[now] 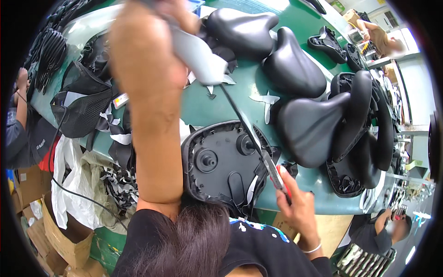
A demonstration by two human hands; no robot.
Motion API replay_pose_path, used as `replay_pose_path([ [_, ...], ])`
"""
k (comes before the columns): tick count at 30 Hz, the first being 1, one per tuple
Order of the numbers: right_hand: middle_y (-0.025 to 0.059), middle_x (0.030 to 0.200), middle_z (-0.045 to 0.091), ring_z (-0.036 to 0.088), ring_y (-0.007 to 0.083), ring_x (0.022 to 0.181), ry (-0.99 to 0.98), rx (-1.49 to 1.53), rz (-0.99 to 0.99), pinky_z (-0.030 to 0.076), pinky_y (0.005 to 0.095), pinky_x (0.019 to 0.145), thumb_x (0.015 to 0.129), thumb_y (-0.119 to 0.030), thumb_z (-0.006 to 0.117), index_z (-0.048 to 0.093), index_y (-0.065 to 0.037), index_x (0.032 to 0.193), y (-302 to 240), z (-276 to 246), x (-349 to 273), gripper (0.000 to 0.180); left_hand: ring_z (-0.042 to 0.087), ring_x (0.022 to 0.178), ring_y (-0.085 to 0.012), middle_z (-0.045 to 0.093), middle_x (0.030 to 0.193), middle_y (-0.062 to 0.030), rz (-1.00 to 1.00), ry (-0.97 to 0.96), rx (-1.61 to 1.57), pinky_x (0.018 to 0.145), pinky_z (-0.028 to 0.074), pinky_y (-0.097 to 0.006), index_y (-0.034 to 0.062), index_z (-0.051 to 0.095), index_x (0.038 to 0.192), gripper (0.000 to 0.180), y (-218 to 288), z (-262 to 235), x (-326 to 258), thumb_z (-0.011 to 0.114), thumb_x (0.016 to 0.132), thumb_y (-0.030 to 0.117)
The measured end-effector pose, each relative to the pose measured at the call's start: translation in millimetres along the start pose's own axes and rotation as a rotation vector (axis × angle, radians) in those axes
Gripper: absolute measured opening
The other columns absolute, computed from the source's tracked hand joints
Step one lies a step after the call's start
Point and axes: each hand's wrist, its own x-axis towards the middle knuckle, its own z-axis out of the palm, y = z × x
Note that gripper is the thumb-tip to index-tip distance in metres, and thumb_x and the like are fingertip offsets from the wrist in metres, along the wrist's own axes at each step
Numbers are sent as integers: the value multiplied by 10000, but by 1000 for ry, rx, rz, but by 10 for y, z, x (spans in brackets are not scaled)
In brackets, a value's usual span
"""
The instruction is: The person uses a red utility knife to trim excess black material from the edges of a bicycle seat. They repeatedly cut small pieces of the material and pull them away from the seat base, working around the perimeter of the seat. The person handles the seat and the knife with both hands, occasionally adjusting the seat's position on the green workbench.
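Observation:
My left arm reaches far across the table, and my left hand [180, 16] is smeared by motion at the top edge. From its closed fingers trails a curved grey-white strip [198, 55], also blurred. Near the table's front edge, my right hand [297, 201] is wrapped round a long slim knife [275, 175] with red on its handle. Its dark, narrow length points up and left, toward the strip's end. Below it a black bicycle saddle [221, 173] lies underside up, showing two round knobs. My left forearm and my hair hide part of its left and near edges.
Several black saddles [302, 129] crowd the right side, some stacked. Scraps [267, 101] dot the green table, with a black mesh bag [83, 99] at left. Boxes [69, 231], plastic bags [69, 180] and a cable [87, 198] lie below left. Other people [385, 235] work nearby.

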Motion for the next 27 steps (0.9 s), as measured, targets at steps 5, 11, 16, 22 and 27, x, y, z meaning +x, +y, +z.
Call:
replay_pose_path([
  [5,73,790,626,576,114,535,51,897,559,472,257,500,896,-81,573,387,-47,1360,-234,444,-349,501,584,662,-251,624,749,-106,449,191,996,630,466,-376,59,643,879,297,210,7,-232,617,827,350],
  [11,6,744,595,550,65,624,471,732,222,448,217,576,835,-54,667,552,-9,1102,0,326,257,294,639,755,-239,677,813,-131,-956,-797,1074,707,490,-362,32,691,942,448,-180,-54,-1100,682,820,463],
  [16,-48,687,508,475,41,560,716,622,-26,385,201,528,809,-74,681,595,-37,1075,50,-498,1334,282,575,736,-115,632,787,-16,-845,-12,573,672,461,-289,8,666,941,310,-245,-264,-666,617,902,312],
  [22,44,749,581,530,91,585,867,1048,-18,431,268,526,766,-12,644,605,34,1063,720,-936,3422,304,638,784,-291,671,813,-123,-362,-751,891,705,489,-402,30,659,931,285,-637,19,-631,554,890,292],
  [27,75,757,588,571,187,568,866,706,401,482,354,508,679,-63,696,588,8,957,2262,-863,4541,306,615,902,-265,674,942,-90,-387,-953,869,774,441,-349,45,701,739,386,-434,311,-723,646,850,410],
])
